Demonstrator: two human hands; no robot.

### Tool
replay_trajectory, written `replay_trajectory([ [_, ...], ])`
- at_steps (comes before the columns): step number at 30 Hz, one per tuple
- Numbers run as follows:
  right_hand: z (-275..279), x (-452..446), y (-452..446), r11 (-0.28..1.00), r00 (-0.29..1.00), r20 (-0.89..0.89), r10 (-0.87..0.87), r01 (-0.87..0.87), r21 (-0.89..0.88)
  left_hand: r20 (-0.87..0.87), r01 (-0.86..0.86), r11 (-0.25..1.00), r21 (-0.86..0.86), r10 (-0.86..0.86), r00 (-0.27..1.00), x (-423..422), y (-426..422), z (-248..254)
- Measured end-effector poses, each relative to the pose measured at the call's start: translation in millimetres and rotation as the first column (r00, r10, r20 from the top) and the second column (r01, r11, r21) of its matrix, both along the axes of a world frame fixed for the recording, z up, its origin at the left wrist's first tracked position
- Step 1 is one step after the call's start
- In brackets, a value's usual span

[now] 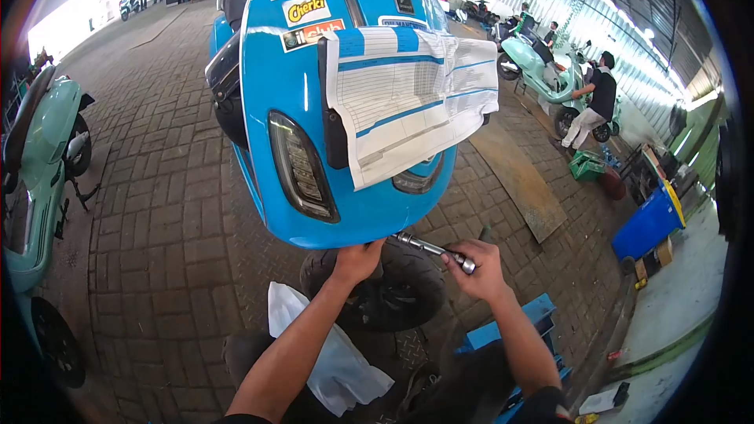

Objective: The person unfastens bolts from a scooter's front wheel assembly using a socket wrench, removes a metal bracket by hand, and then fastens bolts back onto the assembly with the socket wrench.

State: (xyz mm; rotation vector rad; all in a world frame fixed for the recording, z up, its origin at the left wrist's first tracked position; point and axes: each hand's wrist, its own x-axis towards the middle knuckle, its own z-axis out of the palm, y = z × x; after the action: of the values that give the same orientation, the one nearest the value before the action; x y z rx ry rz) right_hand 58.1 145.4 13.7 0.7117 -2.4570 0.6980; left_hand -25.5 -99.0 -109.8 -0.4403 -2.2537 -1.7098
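Ahead of me is the rear of a blue scooter [361, 224] with stickers and a tail light [302, 165]. Printed sheets [400, 102] lie over its rear rack. My right hand [477, 268] is wrapped round the handle end of a metal ratchet wrench [420, 244], whose shaft points left under the body. Up against the scooter's lower edge is my left hand [360, 261], near the wrench's far end; its fingers are mostly hidden beneath the body. The rear wheel [400, 298] stands below both hands.
A white plastic bag [338, 361] lies by the wheel, with a blue metal stand [534, 318] to the right. Mint scooters stand at left [47, 141] and back right [534, 71], where a person [601, 102] works. A blue bin [648, 224] is at right.
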Motion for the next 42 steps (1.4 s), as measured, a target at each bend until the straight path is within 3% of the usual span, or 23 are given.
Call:
replay_trajectory([
  [2, -2, 10, -7, 0.967, 0.986, 0.107, -0.127, 0.147, -0.210, -0.113, 0.012, 1.000, 0.009, -0.011, 0.993, 2, -4, 2],
  [3, -5, 16, -5, 0.959, 0.984, 0.112, -0.142, 0.164, -0.230, -0.111, 0.030, 0.999, -0.012, -0.031, 0.993, 5, -8, 3],
  [5, -4, 27, 10, 0.796, 0.896, 0.380, -0.230, 0.397, -0.456, -0.082, 0.037, 0.992, -0.120, -0.047, 0.996, 13, -14, 3],
  [6, 4, 32, 16, 0.787, 0.891, 0.386, -0.237, 0.409, -0.462, -0.077, 0.049, 0.990, -0.129, -0.060, 0.995, 25, -15, 10],
  [7, 16, 38, 21, 0.751, 0.826, 0.516, -0.228, 0.487, -0.447, -0.166, -0.136, 0.925, -0.356, 0.081, 0.983, 41, -17, 22],
  [8, 26, 42, 26, 0.710, 0.745, 0.634, -0.209, 0.562, -0.425, -0.291, -0.320, 0.778, -0.541, 0.183, 0.939, 52, -20, 34],
  [9, 32, 46, 38, 0.772, 0.674, 0.714, -0.188, 0.551, -0.316, -0.297, -0.302, 0.774, -0.556, 0.155, 0.942, 58, -20, 43],
  [10, 31, 48, 49, 0.748, 0.670, 0.718, -0.191, 0.572, -0.335, -0.286, -0.299, 0.773, -0.559, 0.159, 0.945, 64, -20, 50],
  [12, 26, 56, 69, 0.942, 0.625, 0.779, -0.042, 0.285, -0.178, -0.273, -0.265, 0.766, -0.586, 0.121, 0.954, 66, -20, 51],
  [13, 20, 58, 76, 0.961, 0.597, 0.795, -0.109, 0.268, -0.070, -0.232, -0.259, 0.781, -0.568, 0.150, 0.961, 63, -22, 50],
  [14, 0, 64, 85, 0.953, 0.591, 0.800, -0.103, 0.290, -0.092, -0.187, -0.257, 0.795, -0.550, 0.183, 0.965, 62, -25, 48],
  [17, -67, 71, 124, 0.947, 0.534, 0.840, -0.091, 0.306, -0.093, -0.284, -0.307, 0.800, -0.515, 0.179, 0.942, 63, -23, 44],
  [19, -116, 102, 134, 0.795, 0.431, 0.877, -0.212, 0.599, -0.102, -0.299, -0.320, 0.819, -0.477, 0.192, 0.935, 68, -16, 50],
  [20, -130, 120, 136, 0.791, 0.422, 0.884, -0.200, 0.602, -0.108, -0.297, -0.319, 0.848, -0.423, 0.203, 0.933, 71, -12, 50],
  [22, -158, 155, 135, 0.550, 0.501, 0.862, -0.072, 0.741, -0.385, -0.293, -0.311, 0.869, -0.385, 0.204, 0.934, 73, -8, 45],
  [24, -194, 183, 125, 0.512, 0.519, 0.849, -0.096, 0.757, -0.406, -0.399, -0.279, 0.809, -0.517, 0.060, 0.915, 67, -14, 41],
  [26, -254, 214, 117, 0.482, 0.532, 0.837, -0.125, 0.770, -0.417, -0.366, -0.267, 0.800, -0.537, 0.065, 0.929, 60, -10, 40],
  [28, -337, 240, 119, 0.574, 0.594, 0.747, -0.298, 0.737, -0.357, -0.338, -0.270, 0.797, -0.541, 0.088, 0.937, 54, -3, 43],
  [29, -350, 257, 112, 0.576, 0.598, 0.746, -0.294, 0.733, -0.361, -0.323, -0.274, 0.769, -0.578, 0.093, 0.942, 52, 0, 46],
  [31, -374, 285, 101, 0.585, 0.499, 0.804, -0.322, 0.773, -0.246, -0.311, -0.286, 0.737, -0.613, 0.107, 0.944, 40, 3, 51],
  [32, -384, 295, 96, 0.588, 0.439, 0.837, -0.326, 0.788, -0.184, -0.545, -0.397, 0.711, -0.581, 0.023, 0.838, 31, 4, 53],
  [34, -401, 309, 87, 0.598, 0.330, 0.886, -0.325, 0.797, -0.078, -0.734, -0.503, 0.688, -0.523, -0.064, 0.676, 22, 3, 52],
  [42, -423, 326, 82, 0.662, 0.134, 0.935, -0.328, 0.739, 0.127, -0.617, -0.496, 0.726, -0.476, 0.126, 0.777, 28, 9, 48],
])
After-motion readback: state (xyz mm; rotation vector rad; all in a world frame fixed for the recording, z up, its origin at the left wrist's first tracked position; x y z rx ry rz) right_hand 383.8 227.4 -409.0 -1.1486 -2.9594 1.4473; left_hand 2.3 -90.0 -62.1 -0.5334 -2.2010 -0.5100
